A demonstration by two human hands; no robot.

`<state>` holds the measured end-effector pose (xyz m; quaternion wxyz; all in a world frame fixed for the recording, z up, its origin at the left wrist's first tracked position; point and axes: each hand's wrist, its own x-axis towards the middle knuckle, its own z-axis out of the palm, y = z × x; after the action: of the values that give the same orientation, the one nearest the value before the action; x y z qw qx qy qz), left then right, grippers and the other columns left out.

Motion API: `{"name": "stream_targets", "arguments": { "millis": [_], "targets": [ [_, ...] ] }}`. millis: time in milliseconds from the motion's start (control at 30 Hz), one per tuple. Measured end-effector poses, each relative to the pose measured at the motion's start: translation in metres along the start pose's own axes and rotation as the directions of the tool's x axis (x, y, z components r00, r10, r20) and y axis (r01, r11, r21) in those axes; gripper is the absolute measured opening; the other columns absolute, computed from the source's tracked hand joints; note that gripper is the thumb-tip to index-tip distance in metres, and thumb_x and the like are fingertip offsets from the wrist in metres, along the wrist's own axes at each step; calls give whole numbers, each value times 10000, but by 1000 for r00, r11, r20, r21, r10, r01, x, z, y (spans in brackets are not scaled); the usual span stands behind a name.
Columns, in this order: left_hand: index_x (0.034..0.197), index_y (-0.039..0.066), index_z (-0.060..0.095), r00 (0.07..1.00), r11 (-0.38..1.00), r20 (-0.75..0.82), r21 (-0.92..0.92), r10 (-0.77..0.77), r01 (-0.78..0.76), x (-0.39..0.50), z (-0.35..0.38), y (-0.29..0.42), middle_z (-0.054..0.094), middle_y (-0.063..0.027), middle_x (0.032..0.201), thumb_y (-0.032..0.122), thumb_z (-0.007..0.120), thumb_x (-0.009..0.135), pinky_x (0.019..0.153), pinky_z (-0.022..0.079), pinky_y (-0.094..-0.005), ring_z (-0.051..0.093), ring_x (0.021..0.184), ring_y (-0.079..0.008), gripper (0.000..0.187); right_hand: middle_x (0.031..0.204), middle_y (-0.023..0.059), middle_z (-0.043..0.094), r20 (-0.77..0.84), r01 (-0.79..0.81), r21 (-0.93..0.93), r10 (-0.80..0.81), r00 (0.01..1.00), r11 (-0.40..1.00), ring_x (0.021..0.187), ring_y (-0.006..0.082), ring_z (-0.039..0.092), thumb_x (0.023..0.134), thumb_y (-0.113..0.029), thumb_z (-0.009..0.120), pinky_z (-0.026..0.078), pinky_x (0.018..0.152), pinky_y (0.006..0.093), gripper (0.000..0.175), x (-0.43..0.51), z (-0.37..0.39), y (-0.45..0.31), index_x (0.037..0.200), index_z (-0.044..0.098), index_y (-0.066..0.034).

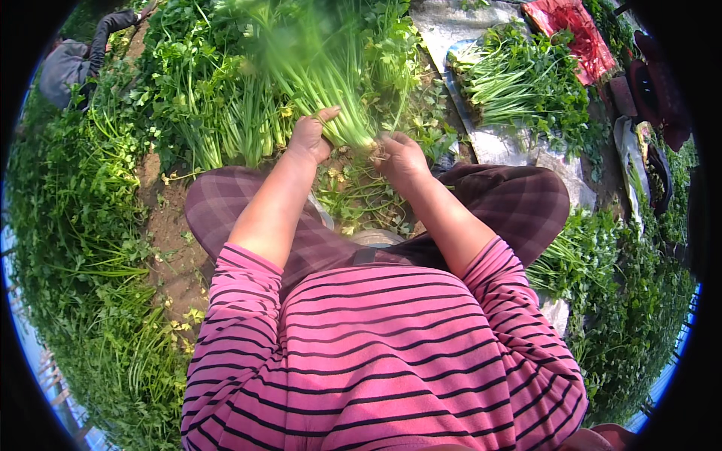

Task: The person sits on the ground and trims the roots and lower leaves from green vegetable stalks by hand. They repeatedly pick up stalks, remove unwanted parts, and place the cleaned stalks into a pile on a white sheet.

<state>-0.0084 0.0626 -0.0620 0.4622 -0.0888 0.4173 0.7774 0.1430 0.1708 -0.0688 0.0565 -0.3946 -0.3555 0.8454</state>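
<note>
A bunch of green celery (333, 93) is raised in front of me, its leafy tops blurred and pointing away. My left hand (312, 134) wraps around the lower stalks from the left, thumb across them. At the root end, my right hand (401, 158) has its fingers closed at the pale roots (369, 147); whether it pinches a root or a loose stalk is too small to tell. Below the bunch, trimmed stalks and leaves (366, 194) lie on the soil between my legs.
Standing celery (225, 96) grows ahead and left, beside bare soil (175, 265). At right, a pile of celery bunches (513, 79) lies on a white woven sheet (499, 147), near a red plastic bag (575, 36). Another person (70, 65) is bent over at the far left.
</note>
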Motion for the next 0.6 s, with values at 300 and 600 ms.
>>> {"name": "stream_targets", "arguments": {
  "millis": [300, 600],
  "targets": [
    [1015, -32, 554, 988, 986, 147, -167, 52, -27, -8, -6, 30, 611, -127, 980, 67, 596, 788, 847, 469, -377, 595, 898, -246, 251, 1015, 163, 618, 30, 458, -780, 706, 708, -426, 990, 293, 574, 755, -359, 642, 458, 826, 372, 442, -33, -27, 41, 1034, 621, -16],
    [1061, -14, 542, 970, 991, 233, -96, -67, 91, -5, -11, 21, 614, -126, 972, 122, 531, 835, 818, 487, -397, 600, 899, -242, 264, 769, 31, 556, 399, -132, -157, 185, 898, 979, 620, 124, 565, 855, -381, 559, 454, 508, 247, 371, -22, 36, -40, 1033, 506, -59]
  ]
}}
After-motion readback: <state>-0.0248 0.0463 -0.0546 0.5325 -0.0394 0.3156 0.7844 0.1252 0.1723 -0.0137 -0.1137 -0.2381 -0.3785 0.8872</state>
